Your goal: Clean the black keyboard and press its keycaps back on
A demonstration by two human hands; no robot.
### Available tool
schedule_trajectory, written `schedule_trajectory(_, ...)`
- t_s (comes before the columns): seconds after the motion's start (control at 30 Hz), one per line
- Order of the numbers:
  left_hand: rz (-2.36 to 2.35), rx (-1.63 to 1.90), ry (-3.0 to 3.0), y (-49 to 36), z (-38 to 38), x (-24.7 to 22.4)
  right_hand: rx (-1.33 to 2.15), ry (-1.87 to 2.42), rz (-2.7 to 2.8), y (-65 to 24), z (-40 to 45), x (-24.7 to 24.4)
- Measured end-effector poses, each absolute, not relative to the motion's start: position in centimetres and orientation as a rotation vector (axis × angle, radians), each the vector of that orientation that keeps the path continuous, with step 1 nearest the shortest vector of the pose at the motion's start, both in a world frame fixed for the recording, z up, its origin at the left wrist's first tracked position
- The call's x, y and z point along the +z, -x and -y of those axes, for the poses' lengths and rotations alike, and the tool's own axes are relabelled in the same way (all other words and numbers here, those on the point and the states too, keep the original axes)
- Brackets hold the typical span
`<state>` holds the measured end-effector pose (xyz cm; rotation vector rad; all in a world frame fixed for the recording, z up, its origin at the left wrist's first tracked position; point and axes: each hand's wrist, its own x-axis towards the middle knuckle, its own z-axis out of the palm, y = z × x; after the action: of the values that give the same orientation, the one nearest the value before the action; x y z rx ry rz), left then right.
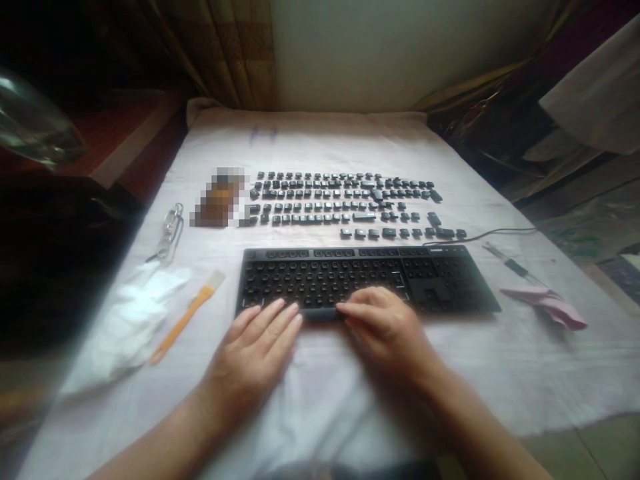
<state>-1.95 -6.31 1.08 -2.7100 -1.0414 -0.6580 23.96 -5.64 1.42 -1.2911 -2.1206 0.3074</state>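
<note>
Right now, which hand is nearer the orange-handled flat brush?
Left. The left hand lies right of the brush, at the front edge of the black keyboard; the right hand is farther right along that edge.

A pale, faintly patterned cloth (320,143) covers the work surface, where what look like thin-framed, clear eyeglasses (173,223) lie near the left edge, beside a brown-and-orange object blurred into pixels (217,200). Beyond the far edge, a gold-brown fabric curtain (245,50) hangs beside a plain greyish wall (345,53). A reddish tabletop (135,110) stands at left, white draped fabric (595,93) at upper right, and pale floor tiles (587,450) at lower right.
</note>
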Motion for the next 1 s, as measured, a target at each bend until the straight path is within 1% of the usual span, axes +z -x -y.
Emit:
schedule_trajectory(0.27,1.038,-0.631,2.694,2.1,6.0,1.0,0.337,1.322,2.125,-24.0,5.5,1.5)
schedule_trajectory(0.4,1.046,-0.619,2.707,2.3,5.9,1.0,0.407,1.308,2.123,-24.3,5.2,1.8)
schedule_trajectory(0.7,1.147,-0.73,2.8,2.3,5.5,0.7,0.622,1.371,2.167,-24.7,4.0,2.9)
schedule_trajectory(1.0,1.196,-0.791,2.86,2.6,5.1,0.5,0.652,1.391,2.173,-24.9,3.7,3.2)
